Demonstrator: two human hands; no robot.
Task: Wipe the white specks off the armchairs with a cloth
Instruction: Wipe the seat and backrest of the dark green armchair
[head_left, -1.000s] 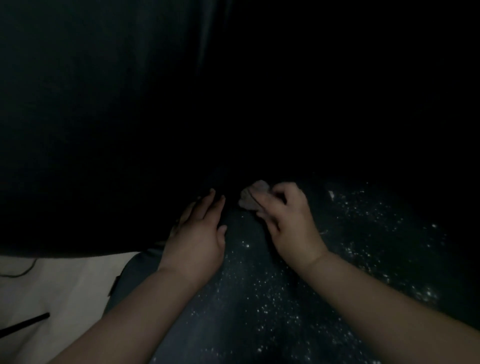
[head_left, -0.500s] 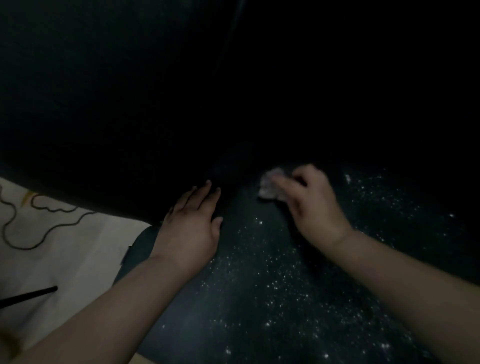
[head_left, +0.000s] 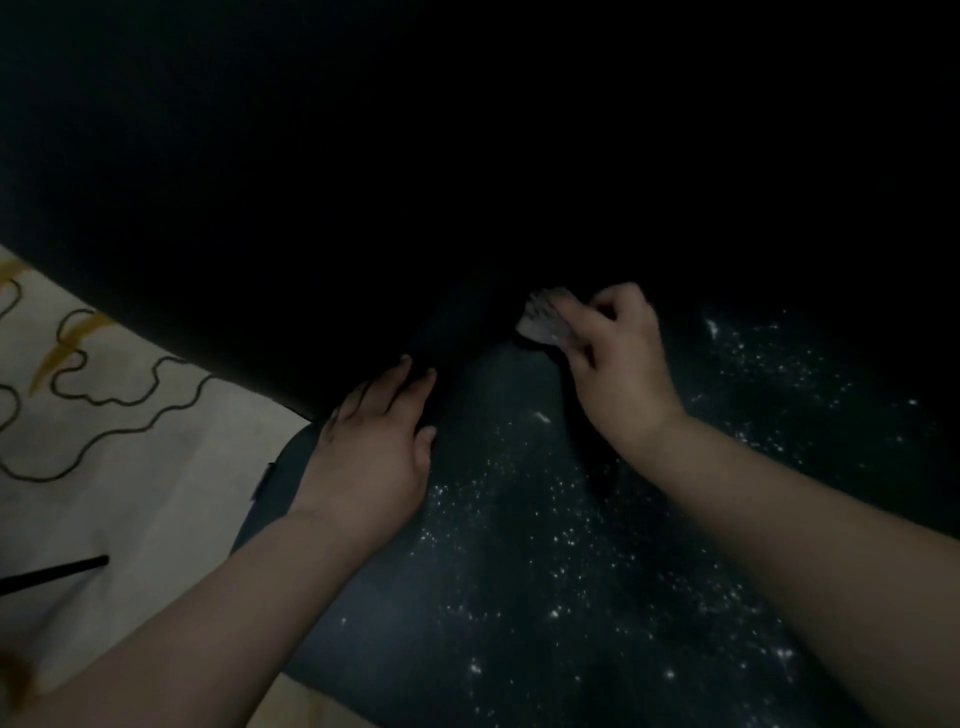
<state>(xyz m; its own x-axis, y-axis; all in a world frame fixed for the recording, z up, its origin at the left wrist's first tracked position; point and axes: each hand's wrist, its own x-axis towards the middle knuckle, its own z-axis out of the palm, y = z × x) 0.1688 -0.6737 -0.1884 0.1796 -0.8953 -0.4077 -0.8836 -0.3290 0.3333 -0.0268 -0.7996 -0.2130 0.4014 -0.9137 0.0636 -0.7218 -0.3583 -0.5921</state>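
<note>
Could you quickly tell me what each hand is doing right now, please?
Left hand: open, flat on the armchair seat.
Right hand: holding the cloth.

Matt dark armchair seat (head_left: 519, 597), dusted with white specks (head_left: 571, 540); pale crumpled cloth (head_left: 543, 319).

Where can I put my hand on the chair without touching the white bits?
Between the left hand and right hand, just below the cloth, the seat looks nearly bare. Nearer you and to the right, specks crowd it.
</note>
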